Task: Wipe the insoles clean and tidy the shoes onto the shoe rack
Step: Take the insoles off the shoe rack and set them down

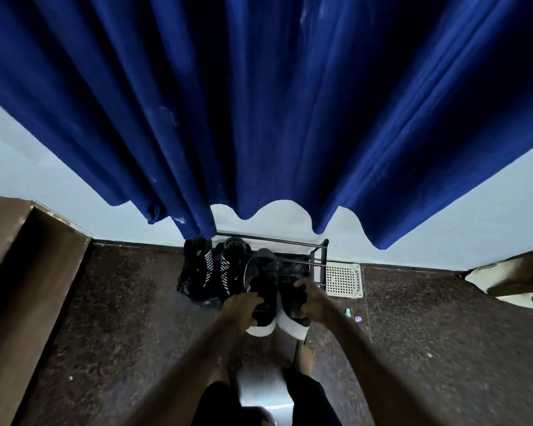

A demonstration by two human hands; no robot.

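Observation:
A black metal shoe rack [320, 256] stands against the pale wall under a blue curtain. Two black sneakers with white striped sides [211, 269] sit on its left part. My left hand [240, 309] grips a black shoe with a white sole [263, 284] near its heel, toe pointing at the rack. My right hand [313, 299] grips a second black shoe with a white sole [290, 302] beside it. Both shoes hang just in front of the rack, side by side.
A blue curtain [274, 103] hangs low over the rack. A white floor grate [343, 279] lies right of the rack. Brown furniture [22, 272] stands at the left. A grey-white stool [263, 392] sits between my legs. Small coloured bits [353, 315] lie on the dark speckled floor.

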